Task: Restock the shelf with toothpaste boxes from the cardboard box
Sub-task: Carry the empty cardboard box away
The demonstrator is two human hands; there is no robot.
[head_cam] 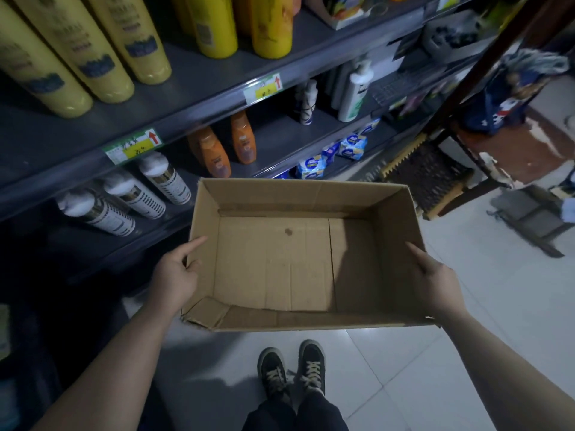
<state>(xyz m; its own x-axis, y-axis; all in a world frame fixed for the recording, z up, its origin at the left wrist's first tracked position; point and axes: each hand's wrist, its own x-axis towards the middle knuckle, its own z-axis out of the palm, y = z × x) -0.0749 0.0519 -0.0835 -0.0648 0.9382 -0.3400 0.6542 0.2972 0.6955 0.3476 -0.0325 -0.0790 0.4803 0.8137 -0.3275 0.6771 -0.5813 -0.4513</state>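
You are holding the cardboard box (273, 262) aloft, its bottom showing bare, no toothpaste boxes lying inside. Your left grip (177, 275) is clasping the box's left wall, your right grip (435, 281) its right wall. Beyond its far wall the shelf (199, 85) is carrying bottles (213, 155). Restocking is looking finished, so be carrying it level by both walls.

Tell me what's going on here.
A person stands at a shop shelf holding an open cardboard box, left grip on its left wall and right grip on its right wall. The box is empty: only its bare bottom shows, with no toothpaste boxes inside. The shelves in view carry yellow bottles, orange bottles and white cans. No toothpaste shows on them.
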